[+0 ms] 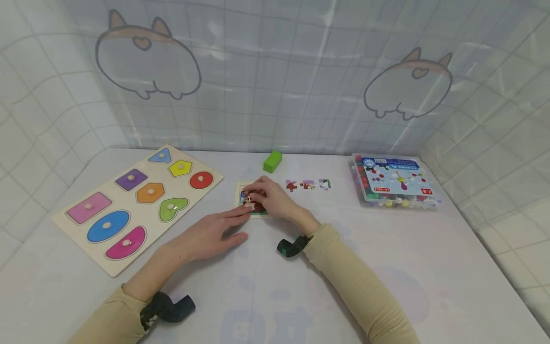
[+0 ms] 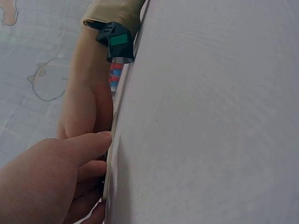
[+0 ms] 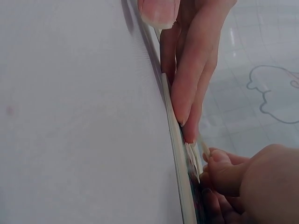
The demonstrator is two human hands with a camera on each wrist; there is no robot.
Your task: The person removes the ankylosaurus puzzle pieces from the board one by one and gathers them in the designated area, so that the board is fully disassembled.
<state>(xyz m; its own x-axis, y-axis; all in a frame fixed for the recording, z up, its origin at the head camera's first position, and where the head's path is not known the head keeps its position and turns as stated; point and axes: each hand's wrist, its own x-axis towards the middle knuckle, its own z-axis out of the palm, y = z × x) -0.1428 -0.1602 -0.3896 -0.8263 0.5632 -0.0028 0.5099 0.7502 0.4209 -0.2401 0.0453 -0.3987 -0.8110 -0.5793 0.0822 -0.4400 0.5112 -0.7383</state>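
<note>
A small jigsaw puzzle board (image 1: 238, 193) lies on the table, largely covered by both hands. My right hand (image 1: 275, 198) is over it, thumb and fingertips pinching a thin puzzle piece (image 3: 203, 146) tilted up at the board's surface. From the left, my left hand (image 1: 210, 234) reaches in with fingers extended, and its fingertips (image 3: 189, 135) rest at the board beside that piece. Three loose puzzle pieces (image 1: 308, 185) lie in a row to the right of the board. The picture under my right hand is partly hidden.
A wooden shape board (image 1: 172, 229) with knobbed, coloured shapes lies on the left. Behind the puzzle board is a green block (image 1: 272, 162). At the back right sits a clear plastic box (image 1: 395, 181) of colourful parts. A patterned curtain (image 1: 279, 71) hangs behind the table.
</note>
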